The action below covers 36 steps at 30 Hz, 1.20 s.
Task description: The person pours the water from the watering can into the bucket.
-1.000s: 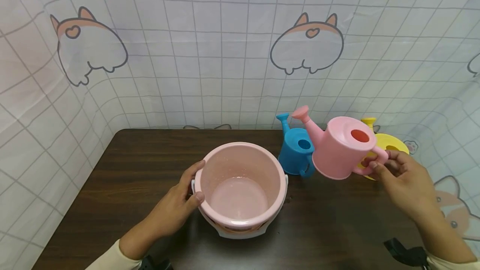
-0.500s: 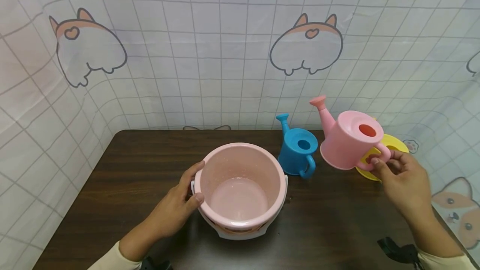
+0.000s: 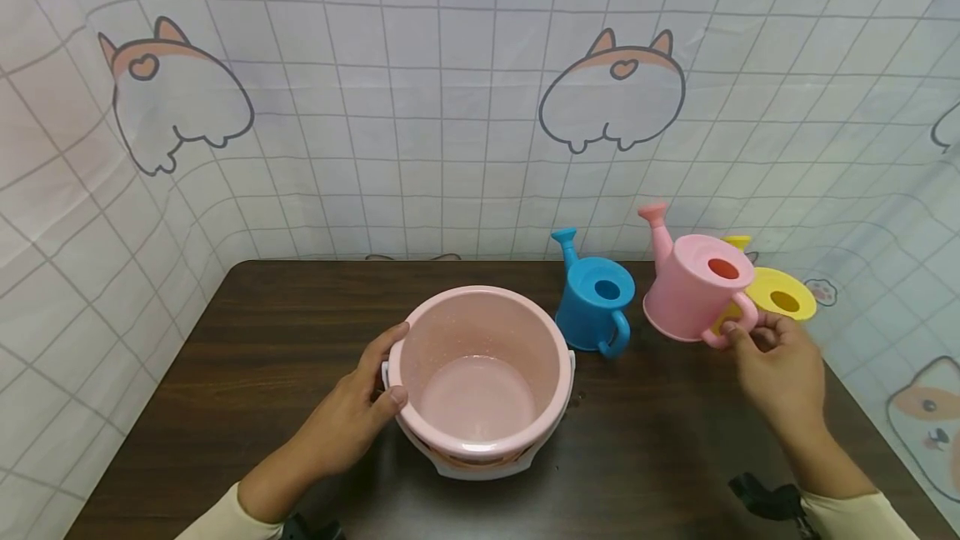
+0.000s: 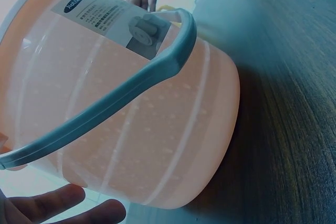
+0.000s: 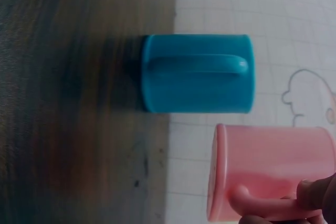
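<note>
My left hand holds the rim of a pink bucket on its left side, thumb and index finger at the edge. Two of its other fingers stretch out beside the bucket wall in the left wrist view. With thumb and fingers, my right hand pinches the handle of a pink watering can, spout up and to the left. The can's base shows raised off the tabletop in the right wrist view. To its left stands a blue watering can; a yellow watering can is partly hidden behind it.
The dark wooden table carries everything, with small wet spots right of the bucket. A white tiled-pattern curtain with cartoon corgis hangs close behind and at both sides. The bucket's pale carrying handle hangs down along its outside.
My right hand has carried the pink watering can rightward, away from the blue one, first up and then lower again, now in front of the yellow one. The left hand and bucket stay put.
</note>
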### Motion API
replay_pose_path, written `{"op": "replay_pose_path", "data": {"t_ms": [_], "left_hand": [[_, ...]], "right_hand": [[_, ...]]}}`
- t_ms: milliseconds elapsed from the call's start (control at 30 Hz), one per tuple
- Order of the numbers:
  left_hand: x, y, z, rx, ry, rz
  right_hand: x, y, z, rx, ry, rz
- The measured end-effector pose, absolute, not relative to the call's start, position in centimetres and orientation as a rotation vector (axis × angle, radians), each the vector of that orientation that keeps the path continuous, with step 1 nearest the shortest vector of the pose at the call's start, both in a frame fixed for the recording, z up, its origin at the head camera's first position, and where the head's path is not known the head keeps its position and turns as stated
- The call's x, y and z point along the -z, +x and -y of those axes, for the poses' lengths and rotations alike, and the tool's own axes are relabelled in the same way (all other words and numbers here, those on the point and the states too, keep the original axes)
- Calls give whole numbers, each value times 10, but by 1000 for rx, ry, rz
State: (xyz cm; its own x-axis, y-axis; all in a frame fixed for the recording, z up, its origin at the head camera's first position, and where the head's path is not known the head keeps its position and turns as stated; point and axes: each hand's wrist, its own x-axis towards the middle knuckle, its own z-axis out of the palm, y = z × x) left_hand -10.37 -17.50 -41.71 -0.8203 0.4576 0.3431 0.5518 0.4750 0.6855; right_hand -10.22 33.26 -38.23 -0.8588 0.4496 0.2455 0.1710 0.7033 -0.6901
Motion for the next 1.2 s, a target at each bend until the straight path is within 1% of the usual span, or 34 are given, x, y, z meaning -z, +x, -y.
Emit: {"op": "replay_pose_path", "data": {"t_ms": [400,867,1200], "left_hand": [[417,-104,175,1283,-884,2606],[417,-103,174,1288,-892,2601],[416,-103,174,1296,-874,2613]], "right_hand": [[412,-120,-335,-965,-548,2574],[429,-128,-332,-1040,-570,2592],[439,-130,-336,-1013,-547,2569]]}}
